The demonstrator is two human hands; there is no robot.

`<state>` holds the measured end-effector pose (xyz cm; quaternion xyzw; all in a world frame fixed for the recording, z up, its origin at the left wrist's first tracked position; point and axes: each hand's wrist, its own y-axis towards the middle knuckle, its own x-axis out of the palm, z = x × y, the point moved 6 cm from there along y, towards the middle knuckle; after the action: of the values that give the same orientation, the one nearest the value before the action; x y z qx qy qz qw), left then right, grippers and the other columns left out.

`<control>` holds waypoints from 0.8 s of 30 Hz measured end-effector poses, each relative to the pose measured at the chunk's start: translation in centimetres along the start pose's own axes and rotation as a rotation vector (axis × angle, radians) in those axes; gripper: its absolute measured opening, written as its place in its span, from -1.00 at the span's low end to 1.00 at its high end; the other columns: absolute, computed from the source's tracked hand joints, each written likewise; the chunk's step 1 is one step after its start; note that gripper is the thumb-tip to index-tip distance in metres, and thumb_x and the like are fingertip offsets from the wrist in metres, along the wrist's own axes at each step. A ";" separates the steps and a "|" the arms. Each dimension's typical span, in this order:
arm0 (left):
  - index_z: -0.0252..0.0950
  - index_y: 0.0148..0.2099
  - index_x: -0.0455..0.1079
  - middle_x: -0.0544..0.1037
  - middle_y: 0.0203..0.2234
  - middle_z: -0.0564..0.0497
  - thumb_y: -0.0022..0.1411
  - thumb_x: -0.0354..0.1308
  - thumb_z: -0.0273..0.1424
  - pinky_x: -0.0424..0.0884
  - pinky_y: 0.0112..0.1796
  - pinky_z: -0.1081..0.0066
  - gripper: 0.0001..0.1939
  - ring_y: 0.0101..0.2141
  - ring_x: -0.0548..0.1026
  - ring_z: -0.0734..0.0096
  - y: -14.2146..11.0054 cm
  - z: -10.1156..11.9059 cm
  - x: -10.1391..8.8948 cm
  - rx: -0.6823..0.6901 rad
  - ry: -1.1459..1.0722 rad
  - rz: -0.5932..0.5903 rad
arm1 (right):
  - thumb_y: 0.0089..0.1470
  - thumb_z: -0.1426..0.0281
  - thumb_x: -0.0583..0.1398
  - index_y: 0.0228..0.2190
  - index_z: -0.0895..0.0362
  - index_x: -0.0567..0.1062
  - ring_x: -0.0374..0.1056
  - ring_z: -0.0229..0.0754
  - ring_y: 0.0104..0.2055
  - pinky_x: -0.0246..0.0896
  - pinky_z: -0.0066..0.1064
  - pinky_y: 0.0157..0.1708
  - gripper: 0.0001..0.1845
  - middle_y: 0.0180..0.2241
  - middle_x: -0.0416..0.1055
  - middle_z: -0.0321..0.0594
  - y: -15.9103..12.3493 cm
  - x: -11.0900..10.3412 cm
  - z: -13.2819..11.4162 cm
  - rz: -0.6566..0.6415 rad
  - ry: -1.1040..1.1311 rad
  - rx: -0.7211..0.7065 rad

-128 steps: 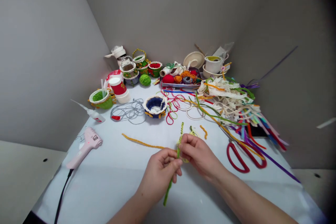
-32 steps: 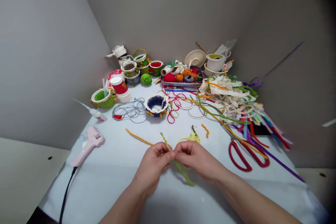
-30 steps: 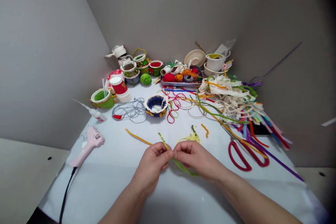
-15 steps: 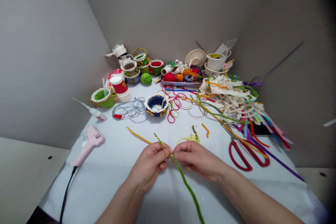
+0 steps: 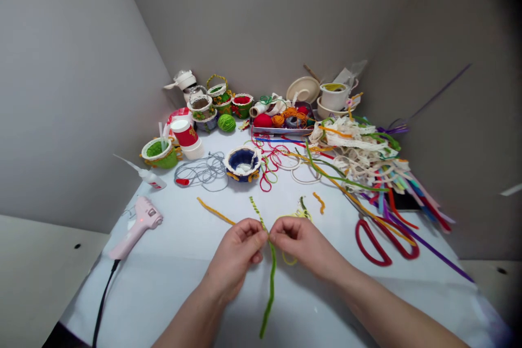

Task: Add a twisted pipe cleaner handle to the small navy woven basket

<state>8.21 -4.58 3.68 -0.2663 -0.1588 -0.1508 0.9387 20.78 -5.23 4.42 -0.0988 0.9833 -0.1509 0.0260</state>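
Green stem (image 5: 272, 277), this side of the blue basket (image 5: 243, 157), looks mid-wrap: left hand (image 5: 236, 247) pinches it, right hand (image 5: 302, 239) seemingly pinches yellow yarn (image 5: 289, 263); next turn just wants tension.

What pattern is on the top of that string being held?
In the head view, the string's top has green and yellow stripes.

No lettering can be read: marks on the squeeze bottle (image 5: 151, 178), left, and red-banded cup (image 5: 185, 134), upper left, are too small.
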 end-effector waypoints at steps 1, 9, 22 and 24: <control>-0.34 -0.43 0.35 0.27 -0.56 0.14 -0.02 0.35 -0.30 0.03 -0.58 0.57 -0.74 -0.60 0.14 0.68 0.0 -0.1 0.0 -0.004 0.009 -0.005 | -0.05 0.32 0.22 -0.55 0.18 0.42 0.07 -0.38 -0.57 -0.04 -0.51 -0.56 -0.82 -0.62 0.22 -0.40 -0.1 -0.1 -0.2 -0.005 -0.026 -0.007; -0.37 -0.46 0.36 0.28 -0.59 0.14 -0.07 0.38 -0.29 0.06 -0.58 0.57 -0.70 -0.61 0.15 0.69 0.0 0.0 0.1 -0.036 -0.021 -0.023 | 0.09 0.35 0.18 -0.47 0.15 0.50 0.27 -0.26 -0.38 0.12 -0.44 -0.34 -0.83 -0.46 0.38 -0.26 -0.8 -0.9 -2.6 0.056 -0.289 -0.264; -0.33 -0.36 0.34 0.34 -0.36 0.01 0.15 0.23 -0.37 0.24 -0.41 0.55 -0.85 -0.39 0.27 0.53 -1.9 3.6 -0.8 0.090 -0.241 -0.155 | 0.07 0.30 0.19 -0.29 0.14 0.50 0.19 -0.29 -0.48 0.07 -0.47 -0.48 -0.81 -0.46 0.39 -0.26 0.2 -6.7 -5.8 0.151 -0.545 -0.328; -0.32 -0.37 0.32 0.34 -0.36 0.01 0.17 0.21 -0.40 0.25 -0.40 0.53 -0.86 -0.38 0.29 0.52 -2.6 4.7 -1.2 0.149 -0.328 -0.208 | 0.10 0.30 0.16 -0.30 0.14 0.50 0.24 -0.27 -0.45 0.11 -0.45 -0.43 -0.80 -0.42 0.43 -0.23 0.6 -8.8 -7.4 0.247 -0.648 -0.399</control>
<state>5.14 -3.85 8.20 -0.1993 -0.3468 -0.1895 0.8967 28.64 -0.69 11.49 -0.0255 0.9387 0.0862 0.3328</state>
